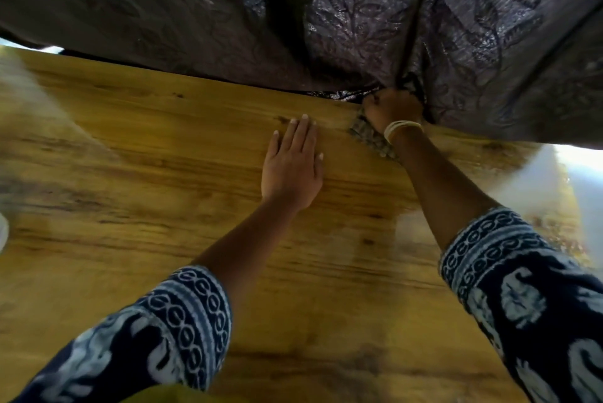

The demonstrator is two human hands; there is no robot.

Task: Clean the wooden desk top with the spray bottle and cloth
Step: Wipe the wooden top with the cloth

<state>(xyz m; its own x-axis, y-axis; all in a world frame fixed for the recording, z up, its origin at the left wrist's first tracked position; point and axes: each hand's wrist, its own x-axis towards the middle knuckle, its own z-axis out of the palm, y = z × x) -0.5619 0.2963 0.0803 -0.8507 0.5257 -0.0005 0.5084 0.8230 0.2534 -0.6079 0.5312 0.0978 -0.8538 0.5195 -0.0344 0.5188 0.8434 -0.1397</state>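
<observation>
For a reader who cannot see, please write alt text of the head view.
The right hand presses a cloth at the wooden desk top's far edge, by a dark leaf-patterned curtain. The left hand lies flat on the wood.

A dark curtain point(359, 11), patterned with shiny leaves, is seen hanging in folds along the far edge. Bright daylight point(580, 171) is glimpsed beneath its hem at right.

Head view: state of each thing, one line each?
Left hand: open, flat on the desk.
Right hand: fingers curled round the cloth at the far edge.
Grey patterned cloth: bunched, pressed on the desk.
Wooden desk top: bare wood.
Dark leaf-patterned curtain: hanging, draped over the far edge.
</observation>
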